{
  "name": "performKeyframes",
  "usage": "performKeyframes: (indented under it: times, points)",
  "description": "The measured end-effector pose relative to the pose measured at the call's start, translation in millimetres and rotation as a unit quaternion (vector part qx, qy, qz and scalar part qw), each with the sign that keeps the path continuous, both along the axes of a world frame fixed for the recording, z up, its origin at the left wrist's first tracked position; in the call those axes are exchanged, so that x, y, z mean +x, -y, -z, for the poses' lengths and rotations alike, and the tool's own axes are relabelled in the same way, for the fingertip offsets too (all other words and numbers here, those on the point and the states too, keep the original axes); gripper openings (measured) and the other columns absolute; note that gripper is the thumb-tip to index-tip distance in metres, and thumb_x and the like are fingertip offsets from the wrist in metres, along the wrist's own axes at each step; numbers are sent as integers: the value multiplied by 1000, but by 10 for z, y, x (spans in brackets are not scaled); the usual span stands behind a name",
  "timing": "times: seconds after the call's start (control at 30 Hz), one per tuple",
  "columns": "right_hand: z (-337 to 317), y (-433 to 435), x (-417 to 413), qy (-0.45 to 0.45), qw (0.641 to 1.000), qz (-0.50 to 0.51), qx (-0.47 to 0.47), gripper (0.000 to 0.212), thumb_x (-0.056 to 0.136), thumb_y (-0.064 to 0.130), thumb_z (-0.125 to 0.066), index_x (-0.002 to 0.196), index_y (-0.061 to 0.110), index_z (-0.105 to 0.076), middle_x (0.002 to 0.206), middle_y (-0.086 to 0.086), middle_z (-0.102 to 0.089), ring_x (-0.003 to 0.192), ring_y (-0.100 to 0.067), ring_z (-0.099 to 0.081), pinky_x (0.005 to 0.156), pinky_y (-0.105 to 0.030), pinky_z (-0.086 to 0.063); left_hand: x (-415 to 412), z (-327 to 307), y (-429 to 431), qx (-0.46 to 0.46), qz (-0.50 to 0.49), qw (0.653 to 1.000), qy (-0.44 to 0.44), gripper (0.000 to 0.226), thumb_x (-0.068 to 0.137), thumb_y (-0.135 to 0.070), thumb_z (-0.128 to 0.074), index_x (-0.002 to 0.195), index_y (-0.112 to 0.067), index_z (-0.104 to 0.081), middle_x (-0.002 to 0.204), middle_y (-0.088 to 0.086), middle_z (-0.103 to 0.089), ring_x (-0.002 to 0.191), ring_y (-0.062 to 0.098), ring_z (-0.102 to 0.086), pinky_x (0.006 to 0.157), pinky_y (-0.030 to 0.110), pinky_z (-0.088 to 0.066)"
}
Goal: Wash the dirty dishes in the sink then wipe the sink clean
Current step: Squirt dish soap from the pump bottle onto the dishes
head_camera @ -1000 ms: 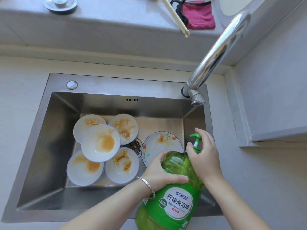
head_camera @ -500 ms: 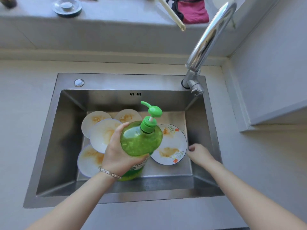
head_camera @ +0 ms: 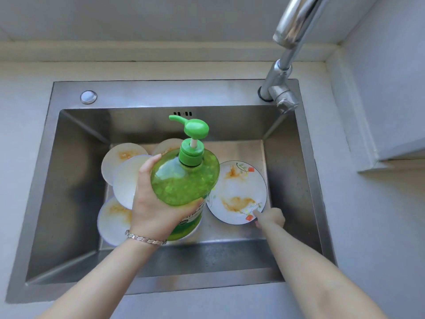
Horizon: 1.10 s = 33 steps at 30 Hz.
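The left hand [head_camera: 154, 206] is wrapped around the shoulder of a green detergent bottle [head_camera: 184, 178], fingers curled over its far side and thumb across the near side, holding it above the steel sink [head_camera: 69, 180] with the pump head [head_camera: 194, 127] uppermost and its spout pointing away toward the left. A silver bracelet [head_camera: 145, 238] circles that wrist. The right hand [head_camera: 270, 218] reaches down into the basin, just right of the bottle, and its fingers are closed lightly on the near rim of a flower-patterned plate [head_camera: 239, 192], thumb lying on the upper face beside a red flower; the plate lies on the sink floor and carries orange-brown smears. Left of the left hand and partly hidden behind it and the bottle, several plain white plates [head_camera: 122, 157] overlap each other on the sink floor, each marked with the same orange-brown stain; one shows beyond the bottle, two to the far left, one nearer below the wrist. Beyond the right hand, at the far right corner of the sink deck, stands the chrome faucet [head_camera: 282, 88], its neck rising out of the top of the view. A round metal cap [head_camera: 88, 97] sits on the deck at the far left corner. Pale worktop [head_camera: 23, 111] surrounds the sink on all sides.
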State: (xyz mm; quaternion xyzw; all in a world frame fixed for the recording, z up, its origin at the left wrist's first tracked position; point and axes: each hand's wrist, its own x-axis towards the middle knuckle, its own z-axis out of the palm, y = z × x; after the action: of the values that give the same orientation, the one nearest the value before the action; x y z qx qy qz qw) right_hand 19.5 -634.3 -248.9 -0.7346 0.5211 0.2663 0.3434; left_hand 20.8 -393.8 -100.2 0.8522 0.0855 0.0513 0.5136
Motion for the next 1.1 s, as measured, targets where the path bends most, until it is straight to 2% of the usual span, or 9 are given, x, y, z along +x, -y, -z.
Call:
performKeyframes:
  times: [0.13,0.3,0.37,0.53,0.63,0.8,0.87,0.93,1.1]
  points:
    - [42,10,17,6,1000,22,-15,23,78,8,-70,98,-3,-65,101,-19,-68,91,-34,-66,74,-36,-56,-4,25,-2,-10,17,1000,-17,99,40,-21,-89,123,-33,-37,113,-31,-41,103,-28,-36,81,-10,-24]
    - [8,27,-17,-13,1000,19,-18,24,84,6,-61,106,-4,-62,107,-20,-66,95,-35,-65,80,-42,-56,-44,94,-58,-22,20,999,-30,102,40,-19,-94,122,-36,-36,114,-30,-43,103,-26,-39,82,-8,-27]
    - [-23,73,-7,-8,1000,24,2,22,86,4,-57,106,-5,-62,106,-21,-66,91,-35,-66,73,-37,-57,-49,105,-67,-29,20,999,-34,101,41,-18,-94,121,-39,-35,116,-30,-42,102,-26,-39,83,-7,-28]
    - [-195,144,22,36,998,20,37,9,89,3,-54,87,2,-63,103,-17,-69,87,-30,-69,48,-26,-52,-77,106,-101,-25,20,999,-24,102,41,-15,-94,121,-39,-36,114,-30,-43,102,-26,-39,82,-8,-27]
    - [-265,210,-11,64,996,55,26,14,87,0,-53,87,3,-66,97,-15,-70,78,-29,-68,49,-28,-53,-81,102,-127,-21,10,1000,-13,100,41,-11,-93,121,-34,-38,111,-36,-42,102,-28,-38,80,-9,-27]
    - [-295,182,151,110,988,96,55,28,82,-5,-54,61,12,-61,81,-10,-68,64,-22,-65,45,-24,-52,-67,77,-145,-16,-1,1000,-3,99,40,-9,-91,122,-29,-40,108,-47,-40,101,-30,-36,79,-11,-24]
    - [-285,120,330,116,986,100,65,25,83,-5,-55,64,11,-61,84,-11,-68,65,-23,-65,47,-26,-53,-55,82,-159,-20,-12,1000,-3,99,40,-9,-91,121,-30,-40,108,-39,-42,100,-30,-37,78,-10,-25]
    - [-247,48,501,117,985,104,72,14,84,-4,-55,81,3,-66,92,-14,-69,73,-28,-68,51,-28,-54,-43,90,-176,-25,-22,999,-8,99,41,-9,-92,122,-32,-40,109,-36,-42,100,-28,-39,79,-9,-27]
    - [-122,-135,736,106,983,122,83,18,85,-4,-54,100,-2,-63,102,-18,-68,71,-31,-66,47,-30,-51,-30,69,-193,-42,-39,998,-15,99,37,-28,-87,122,-37,-38,108,-45,-41,100,-26,-41,80,-7,-31]
